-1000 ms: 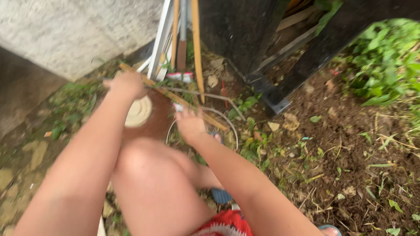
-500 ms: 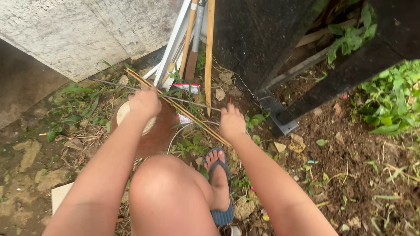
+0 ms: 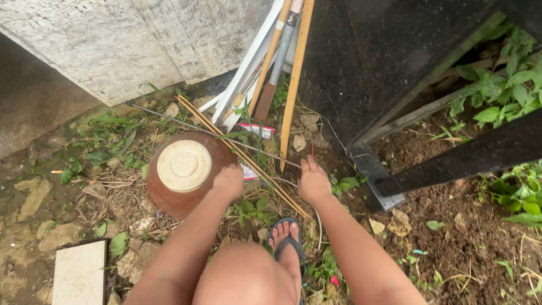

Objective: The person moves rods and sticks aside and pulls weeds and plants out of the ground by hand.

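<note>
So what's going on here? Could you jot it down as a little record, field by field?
Setting: outdoors, soil and weeds beside a grey wall
Left hand: closed on the bundle of thin sticks
Right hand: resting on the same bundle, fingers spread
Beside the left hand: round brown pot with a cream lid
Leaning on the wall: poles and white strips
Foot: blue flip-flop

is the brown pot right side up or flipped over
Flipped over: the brown pot shows its flat, pale round base facing up, with no opening in view.
</note>
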